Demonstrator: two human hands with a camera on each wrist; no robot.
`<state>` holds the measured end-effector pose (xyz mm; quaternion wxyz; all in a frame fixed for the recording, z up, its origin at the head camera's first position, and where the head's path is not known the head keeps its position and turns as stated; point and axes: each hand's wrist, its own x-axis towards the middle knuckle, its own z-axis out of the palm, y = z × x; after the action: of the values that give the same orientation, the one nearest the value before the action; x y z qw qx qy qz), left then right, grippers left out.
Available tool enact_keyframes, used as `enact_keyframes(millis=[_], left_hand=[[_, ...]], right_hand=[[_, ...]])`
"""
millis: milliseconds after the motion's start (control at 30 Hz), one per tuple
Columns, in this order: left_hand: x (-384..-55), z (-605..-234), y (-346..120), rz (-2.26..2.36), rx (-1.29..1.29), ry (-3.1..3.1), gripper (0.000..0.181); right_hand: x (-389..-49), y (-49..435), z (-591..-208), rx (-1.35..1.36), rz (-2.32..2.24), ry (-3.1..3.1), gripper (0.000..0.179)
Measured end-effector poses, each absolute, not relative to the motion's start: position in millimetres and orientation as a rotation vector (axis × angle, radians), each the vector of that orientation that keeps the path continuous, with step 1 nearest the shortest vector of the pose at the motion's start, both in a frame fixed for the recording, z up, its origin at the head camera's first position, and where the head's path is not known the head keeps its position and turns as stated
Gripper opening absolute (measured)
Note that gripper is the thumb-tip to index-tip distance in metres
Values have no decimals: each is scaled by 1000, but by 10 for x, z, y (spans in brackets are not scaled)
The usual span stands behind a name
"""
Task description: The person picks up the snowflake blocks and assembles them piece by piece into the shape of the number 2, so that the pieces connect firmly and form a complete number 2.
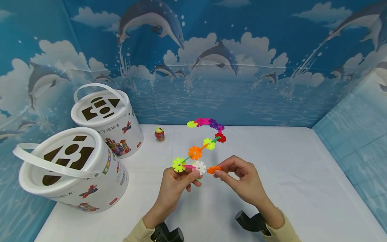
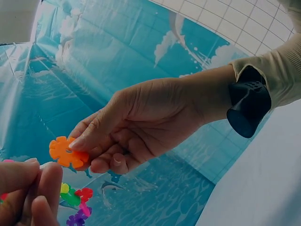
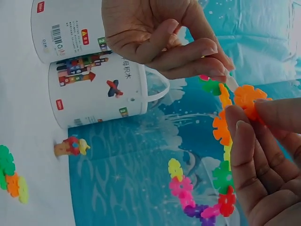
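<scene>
A chain of colourful snowflake-shaped plastic discs curves up and back from my left hand (image 1: 179, 185). The left thumb and fingers pinch it by the white disc (image 1: 199, 167), beside a yellow-green disc (image 1: 179, 165). Further along are an orange disc (image 1: 195, 153), a red disc (image 1: 222, 137) and purple and pink ones. My right hand (image 1: 243, 178) pinches a single orange disc (image 2: 68, 151) between thumb and fingers. That orange disc (image 3: 250, 100) is right beside the white disc's edge (image 3: 231, 82); whether they touch I cannot tell.
Two white lidded buckets (image 1: 121, 183) with handles stand on the left of the white table (image 1: 302, 174). A small toy figure (image 1: 159, 134) stands near the back edge. Several linked discs (image 3: 13, 184) show at the left of the right wrist view. A dolphin-printed curtain (image 1: 211, 97) hangs behind.
</scene>
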<state>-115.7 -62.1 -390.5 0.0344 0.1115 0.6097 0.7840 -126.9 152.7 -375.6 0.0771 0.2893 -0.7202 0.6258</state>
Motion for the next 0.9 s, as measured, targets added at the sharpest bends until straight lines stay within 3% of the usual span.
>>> enact_keyframes(millis=[300, 467, 600, 900], left_hand=[[-1146, -3901, -622, 2394, 363, 1868, 23], [-1135, -3884, -623, 2403, 374, 1853, 23], [-1131, -3874, -622, 2408, 411, 1852, 22], [-1123, -3861, -618, 2402, 459, 1836, 23]], right_hand=[[-1259, 1472, -3817, 942, 1705, -2029, 33], [-1261, 1445, -3850, 1011, 1487, -1957, 12], [-1261, 1409, -3841, 1073, 1283, -1845, 20], [-1268, 1361, -3803, 1201, 1159, -1696, 20]])
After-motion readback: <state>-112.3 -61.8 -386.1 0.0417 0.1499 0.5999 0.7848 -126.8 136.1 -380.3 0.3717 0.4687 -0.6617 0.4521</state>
